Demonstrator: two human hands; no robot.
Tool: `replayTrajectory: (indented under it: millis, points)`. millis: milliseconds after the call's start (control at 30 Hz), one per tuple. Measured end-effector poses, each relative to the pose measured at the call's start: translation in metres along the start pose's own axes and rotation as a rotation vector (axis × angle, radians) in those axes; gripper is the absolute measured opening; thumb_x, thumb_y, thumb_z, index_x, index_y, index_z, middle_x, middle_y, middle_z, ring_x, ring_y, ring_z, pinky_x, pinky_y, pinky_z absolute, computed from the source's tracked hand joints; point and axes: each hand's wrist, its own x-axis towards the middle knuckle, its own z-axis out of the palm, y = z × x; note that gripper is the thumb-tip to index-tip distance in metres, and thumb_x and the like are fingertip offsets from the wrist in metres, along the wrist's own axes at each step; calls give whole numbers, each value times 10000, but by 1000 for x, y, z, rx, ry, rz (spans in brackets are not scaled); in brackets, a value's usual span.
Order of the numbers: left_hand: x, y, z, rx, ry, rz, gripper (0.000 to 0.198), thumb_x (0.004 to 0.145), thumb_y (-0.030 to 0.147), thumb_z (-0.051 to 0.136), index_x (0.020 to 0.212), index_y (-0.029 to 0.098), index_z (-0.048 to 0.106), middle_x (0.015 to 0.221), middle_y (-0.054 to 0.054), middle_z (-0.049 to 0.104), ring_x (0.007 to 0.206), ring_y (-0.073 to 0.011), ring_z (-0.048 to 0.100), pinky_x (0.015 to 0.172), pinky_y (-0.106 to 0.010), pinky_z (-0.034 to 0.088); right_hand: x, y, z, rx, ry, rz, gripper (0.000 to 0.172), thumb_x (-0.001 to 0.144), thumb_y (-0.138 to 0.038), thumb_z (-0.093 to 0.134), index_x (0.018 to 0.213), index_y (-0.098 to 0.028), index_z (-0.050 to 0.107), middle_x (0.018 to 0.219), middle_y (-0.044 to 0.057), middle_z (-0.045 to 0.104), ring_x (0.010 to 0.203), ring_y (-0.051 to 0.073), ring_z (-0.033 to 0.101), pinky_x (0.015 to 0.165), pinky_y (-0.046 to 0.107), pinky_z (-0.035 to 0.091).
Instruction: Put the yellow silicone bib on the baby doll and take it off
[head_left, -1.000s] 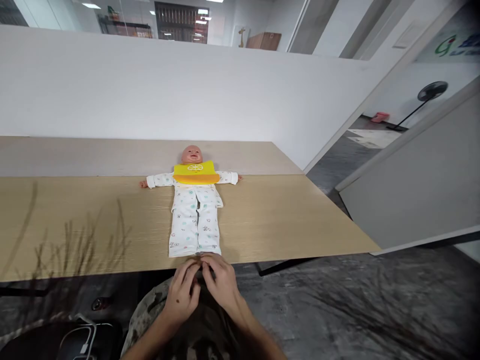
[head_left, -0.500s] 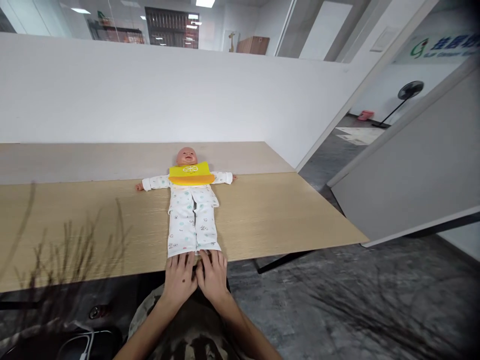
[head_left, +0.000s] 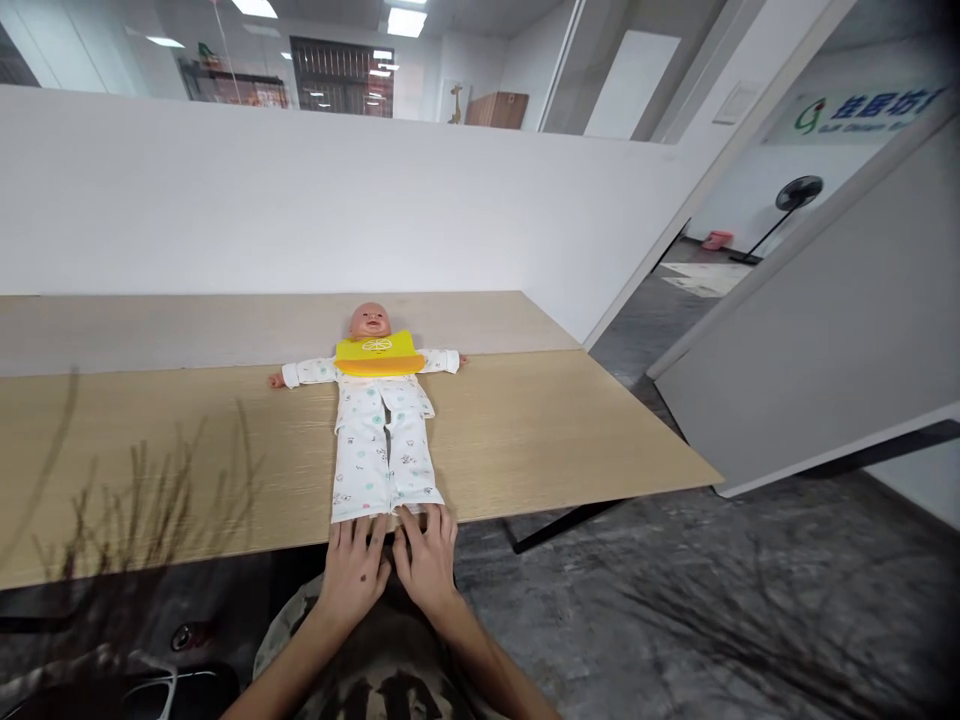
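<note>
A baby doll (head_left: pixel 370 320) lies on its back on the wooden table (head_left: pixel 540 430), arms spread and head away from me. It wears white printed pajamas (head_left: pixel 363 460) and a yellow bib (head_left: pixel 377 350) with an orange pocket. My left hand (head_left: pixel 354 570) rests palm down at the table's front edge, its fingertips by the left trouser cuff. Beside it my right hand (head_left: pixel 424 560) lies the same way at the other cuff. Both hands have their fingers stretched out and appear to hold nothing. The doll's feet are not visible.
Behind the table stands a white wall (head_left: pixel 262 200) with glass above. A grey panel (head_left: pixel 817 330) is on the right, and a standing fan (head_left: pixel 799 192) shows beyond the doorway. A can (head_left: pixel 182 637) and a white cable (head_left: pixel 171 690) are at the lower left. Dark blurred strands overlay both lower sides.
The whole view has shifted slightly, so the wall and doll appear a little lower and further left. My hands remain at the trouser cuffs, and the doll lies as before.
</note>
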Motion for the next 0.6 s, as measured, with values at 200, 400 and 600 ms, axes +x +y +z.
replayTrajectory:
  millis: [200, 400, 600]
  points:
    - [-3, 5, -14, 10, 22, -7, 529, 942, 153, 646, 1420, 250, 851, 1445, -156, 816, 1327, -423, 757, 1167, -607, 619, -5, 4, -1, 57, -24, -29, 535, 947, -139, 602, 1442, -245, 773, 1387, 172, 658, 1321, 375, 580, 1154, 639, 520]
    - [8, 10, -48, -344, 116, 15, 425, 1009, 181, 579, 1321, 250, 859, 1268, -116, 880, 1154, -309, 844, 1043, -439, 700, 5, 10, -25, 362, 70, -94, 402, 998, -67, 523, 1261, -247, 768, 1252, 105, 781, 1235, 278, 715, 1072, 479, 611]
    - [96, -45, -65, -686, -5, -345, 264, 1048, 250, 587, 1185, 191, 805, 1020, -57, 884, 900, -240, 832, 923, -386, 696, 66, 41, -41, 646, 92, 20, 255, 1105, -197, 549, 1153, -215, 800, 1092, 94, 835, 1019, 222, 803, 899, 344, 660]
